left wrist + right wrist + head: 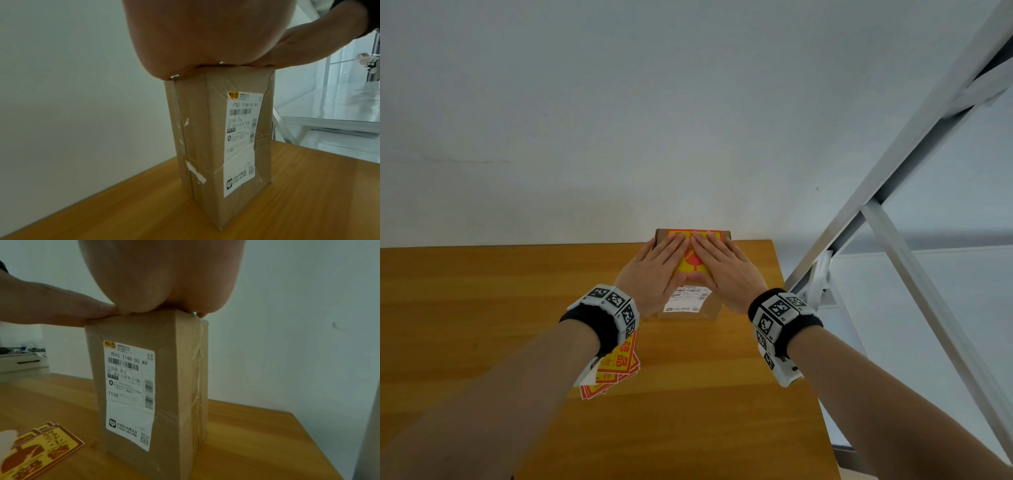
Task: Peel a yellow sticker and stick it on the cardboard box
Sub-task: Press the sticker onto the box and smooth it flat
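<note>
A tall brown cardboard box (709,310) (205,129) (168,369) stands upright on the wooden table, near the wall. A yellow sticker (690,265) with red print lies on its top face. My left hand (657,270) and my right hand (722,270) both press flat on that sticker, fingers straight and pointing away from me, index fingers nearly touching. In the wrist views the left palm (205,40) and the right palm (160,280) rest on the box's top edge. A white shipping label (129,392) covers the box's near side.
A loose pile of yellow and red stickers (613,373) (39,449) lies on the wooden table (482,308) under my left forearm. A white wall stands right behind the box. A white metal frame (893,178) rises past the table's right edge.
</note>
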The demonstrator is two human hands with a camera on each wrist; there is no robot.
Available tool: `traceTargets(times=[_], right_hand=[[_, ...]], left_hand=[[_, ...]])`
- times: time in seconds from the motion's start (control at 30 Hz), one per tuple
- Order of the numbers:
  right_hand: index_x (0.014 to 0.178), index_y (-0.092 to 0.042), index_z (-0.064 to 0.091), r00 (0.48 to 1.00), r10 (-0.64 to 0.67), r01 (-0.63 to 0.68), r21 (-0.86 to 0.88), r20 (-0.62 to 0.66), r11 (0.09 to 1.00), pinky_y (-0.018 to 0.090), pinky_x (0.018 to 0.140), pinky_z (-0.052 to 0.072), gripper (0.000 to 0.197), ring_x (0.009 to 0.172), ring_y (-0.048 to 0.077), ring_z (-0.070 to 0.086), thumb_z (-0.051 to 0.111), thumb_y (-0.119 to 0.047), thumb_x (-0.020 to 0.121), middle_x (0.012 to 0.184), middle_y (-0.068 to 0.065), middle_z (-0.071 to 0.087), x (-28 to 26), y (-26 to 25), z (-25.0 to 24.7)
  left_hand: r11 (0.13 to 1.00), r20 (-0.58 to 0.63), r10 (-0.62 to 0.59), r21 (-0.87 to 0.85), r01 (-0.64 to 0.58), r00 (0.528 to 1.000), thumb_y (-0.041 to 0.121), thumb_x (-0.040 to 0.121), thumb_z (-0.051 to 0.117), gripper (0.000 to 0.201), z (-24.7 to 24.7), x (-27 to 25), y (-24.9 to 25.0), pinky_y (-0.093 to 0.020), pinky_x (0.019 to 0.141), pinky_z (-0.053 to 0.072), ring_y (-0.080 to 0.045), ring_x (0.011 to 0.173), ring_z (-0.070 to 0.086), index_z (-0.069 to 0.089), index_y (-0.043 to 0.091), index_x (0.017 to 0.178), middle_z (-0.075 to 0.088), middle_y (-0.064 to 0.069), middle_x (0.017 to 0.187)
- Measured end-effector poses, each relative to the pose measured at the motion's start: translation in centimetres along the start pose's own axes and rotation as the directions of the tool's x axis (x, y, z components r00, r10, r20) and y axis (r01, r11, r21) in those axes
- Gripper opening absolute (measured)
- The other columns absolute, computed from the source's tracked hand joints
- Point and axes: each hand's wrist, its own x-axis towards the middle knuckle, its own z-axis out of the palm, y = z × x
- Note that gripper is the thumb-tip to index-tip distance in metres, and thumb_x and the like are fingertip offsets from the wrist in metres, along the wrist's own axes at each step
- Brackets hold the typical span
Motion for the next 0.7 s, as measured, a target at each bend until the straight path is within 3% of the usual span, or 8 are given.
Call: traceTargets(times=[0.13, 0.3, 0.4, 0.53, 0.7], right_hand=[[0.149, -0.016, 0.004, 1.0, 0.0, 0.0, -0.036, -0.004, 0.999, 0.035, 0.12, -0.002, 0.089, 0.148, 0.016, 0.002, -0.008, -0.065, 0.076, 0.16, -0.001, 0.006, 0.2, -0.1, 0.1], [0.15, -0.019, 0.002, 1.0, 0.013, -0.013, -0.01, -0.016, 1.0, 0.035, 0.121, 0.004, 0.09, 0.147, 0.013, 0.0, -0.012, -0.068, 0.075, 0.16, -0.004, 0.005, -0.8, 0.9, 0.2], [0.15, -0.021, 0.0, 0.999, 0.036, -0.036, 0.018, -0.009, 0.999, 0.034, 0.121, 0.003, 0.087, 0.147, 0.012, -0.002, -0.01, -0.066, 0.077, 0.16, -0.005, 0.003, -1.2, 1.0, 0.3], [0.15, -0.023, 0.005, 0.994, 0.106, -0.105, 0.173, 0.004, 0.979, 0.033, 0.12, 0.0, 0.069, 0.147, 0.008, -0.001, 0.004, -0.058, 0.09, 0.16, -0.007, 0.004, -0.4, 0.9, -0.5], [0.15, -0.021, 0.004, 0.992, 0.123, -0.124, 0.168, 0.016, 0.978, 0.033, 0.12, -0.002, 0.055, 0.147, 0.01, -0.002, 0.011, -0.043, 0.1, 0.16, -0.005, 0.002, 1.6, 0.3, -1.2]], left_hand=[[1.0, 0.043, -0.005, 0.025, 0.004, 0.999, 0.058, 0.075, -0.024, 0.088, 0.2, 0.3, -0.4, -0.034, 0.121, -0.002, -0.014, 0.148, -0.005, -0.005, 0.015, 0.15, -0.003, -0.001, 0.161], [0.998, 0.032, -0.005, -0.06, 0.006, 0.999, 0.062, 0.08, -0.014, 0.087, 0.5, 0.0, -0.8, -0.036, 0.123, 0.004, -0.014, 0.148, -0.005, 0.0, 0.013, 0.15, -0.002, -0.002, 0.161], [0.995, 0.052, -0.011, -0.103, 0.017, 0.999, 0.061, 0.081, -0.008, 0.084, 0.2, 0.4, -0.4, -0.033, 0.122, 0.001, -0.012, 0.148, -0.005, -0.001, 0.015, 0.151, -0.003, 0.0, 0.161], [0.959, 0.037, -0.102, -0.263, 0.108, 0.994, 0.044, 0.098, 0.014, 0.061, -0.9, 1.0, -0.2, -0.028, 0.118, -0.001, -0.009, 0.148, -0.005, 0.002, 0.017, 0.151, -0.002, 0.003, 0.161], [0.973, 0.054, -0.164, -0.155, 0.17, 0.985, 0.041, 0.099, 0.008, 0.058, -0.9, 2.3, 0.2, -0.033, 0.122, -0.001, -0.01, 0.148, -0.009, -0.004, 0.017, 0.151, -0.007, 0.003, 0.161]])
